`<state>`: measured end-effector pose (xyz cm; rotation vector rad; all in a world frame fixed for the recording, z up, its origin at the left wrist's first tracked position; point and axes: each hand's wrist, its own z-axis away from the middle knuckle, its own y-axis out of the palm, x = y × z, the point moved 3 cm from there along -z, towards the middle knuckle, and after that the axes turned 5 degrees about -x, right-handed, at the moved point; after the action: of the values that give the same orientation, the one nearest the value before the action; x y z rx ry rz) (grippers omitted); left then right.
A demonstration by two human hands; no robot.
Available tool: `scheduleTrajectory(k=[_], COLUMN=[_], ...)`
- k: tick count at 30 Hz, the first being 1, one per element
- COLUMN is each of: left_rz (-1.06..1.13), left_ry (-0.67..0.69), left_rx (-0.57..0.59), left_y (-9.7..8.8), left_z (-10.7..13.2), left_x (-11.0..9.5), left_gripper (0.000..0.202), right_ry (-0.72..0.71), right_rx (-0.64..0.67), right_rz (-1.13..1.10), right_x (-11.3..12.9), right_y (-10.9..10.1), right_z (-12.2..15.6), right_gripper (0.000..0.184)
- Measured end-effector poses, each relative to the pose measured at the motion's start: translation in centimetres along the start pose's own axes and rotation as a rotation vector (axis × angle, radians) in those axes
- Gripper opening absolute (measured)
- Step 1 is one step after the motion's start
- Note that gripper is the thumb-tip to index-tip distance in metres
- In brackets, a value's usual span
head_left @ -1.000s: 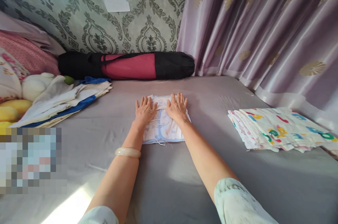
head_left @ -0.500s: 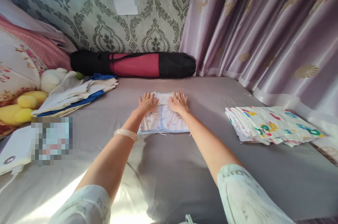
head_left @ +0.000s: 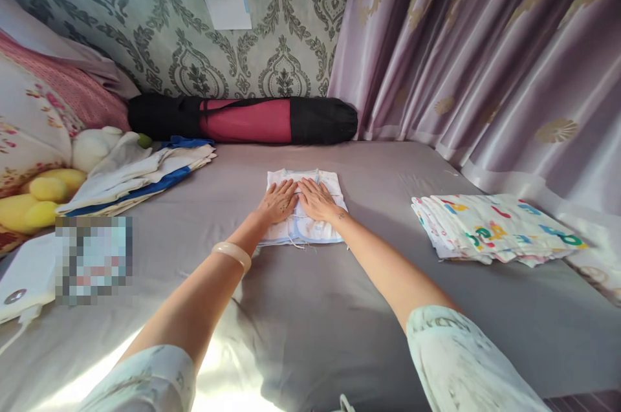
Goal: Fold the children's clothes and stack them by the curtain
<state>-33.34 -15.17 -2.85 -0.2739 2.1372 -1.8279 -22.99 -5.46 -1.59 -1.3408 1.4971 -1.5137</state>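
A small white baby garment (head_left: 331, 187) with pale blue trim and thin ties lies folded on the grey sheet in front of me. My left hand (head_left: 279, 202) rests flat on its middle, fingers stretched out. Beside it, my right hand (head_left: 317, 200) lies flat too, its fingertips close to those of the left. Both palms press on the cloth and neither grasps it. Parts of the garment under my hands are hidden.
To the right lies a stack of folded cloths with colourful prints (head_left: 499, 224). White and blue garments (head_left: 140, 176) and a yellow plush toy (head_left: 36, 198) are at the left, near a white device with a cable (head_left: 33, 270). A black and red long bag (head_left: 245, 119) lies along the wall.
Both hands have slid inward and slightly toward me, from the garment's far outer corners to its middle. The upper corners of the cloth now show.
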Motion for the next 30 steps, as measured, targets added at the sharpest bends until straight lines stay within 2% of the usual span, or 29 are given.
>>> scheduleTrajectory(k=[7,12,17,23,30], left_rz=[-0.01,-0.031,-0.029,-0.022,-0.015], left_ry=[-0.046,-0.014,0.028,0.002,-0.009], left_rx=[0.053,0.035,0.045,0.024,0.021], left_y=[-1.5,-2.8,-2.1,-0.8,-2.0], left_z=[0.6,3.0,5.6,6.2,6.6], left_x=[-0.7,-1.5,-2.3,-2.6,-2.9], left_gripper=[0.059,0.06,0.06,0.056,0.056], right_ry=[0.023,0.013,-0.009,0.017,-0.017], right_rx=[0.044,0.033,0.051,0.002,0.058], right_rz=[-0.016,-0.022,-0.028,-0.013,-0.044], right_x=[0.3,1.4,2.6,2.8,2.4], right_y=[-0.6,-1.5,-1.1,-0.2,-1.4], right_z=[0.5,3.2,5.4,5.6,6.2], right_gripper=[0.058,0.06,0.061,0.058,0.057])
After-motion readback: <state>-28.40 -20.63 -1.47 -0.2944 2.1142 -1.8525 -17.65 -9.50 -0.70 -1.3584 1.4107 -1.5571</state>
